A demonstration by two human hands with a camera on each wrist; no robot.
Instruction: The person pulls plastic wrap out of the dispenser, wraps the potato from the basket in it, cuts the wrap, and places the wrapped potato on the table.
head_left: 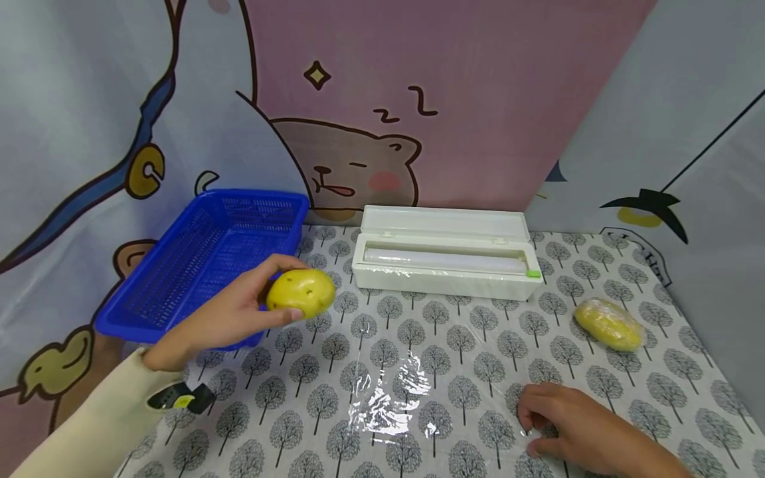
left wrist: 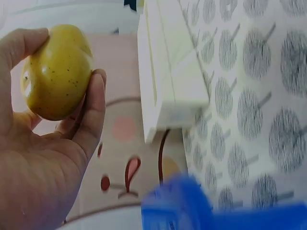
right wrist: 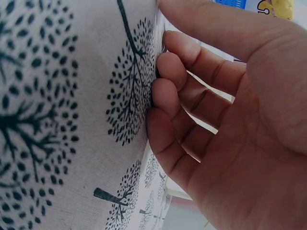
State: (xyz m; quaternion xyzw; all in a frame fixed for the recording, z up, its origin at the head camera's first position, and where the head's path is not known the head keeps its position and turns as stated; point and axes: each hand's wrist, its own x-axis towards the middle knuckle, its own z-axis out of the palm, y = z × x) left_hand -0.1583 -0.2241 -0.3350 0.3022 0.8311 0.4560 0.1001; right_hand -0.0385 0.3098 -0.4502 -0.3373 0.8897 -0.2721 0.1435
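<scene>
Over a tree-print cloth (head_left: pixel 651 392), the left hand (head_left: pixel 242 312) grips a yellow potato (head_left: pixel 306 293) just right of the blue basket (head_left: pixel 257 211); near right, the right hand (head_left: pixel 574 423), thumb and fingers apart, perhaps touches clear film (head_left: pixel 388 405).

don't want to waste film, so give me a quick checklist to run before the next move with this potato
1. Potato gripped: ok, held between thumb and fingers of the left hand.
2. Potato down on the film: not ok, held in the air.
3. Film drawn out: ok, it lies on the tablecloth in front of the white box.
4. Film edge under the right hand: cannot tell, the film is too clear there.
5. Film cut free of the roll: cannot tell.
6. Wrapped potato out of the way: ok, lies beyond the right hand.
</scene>
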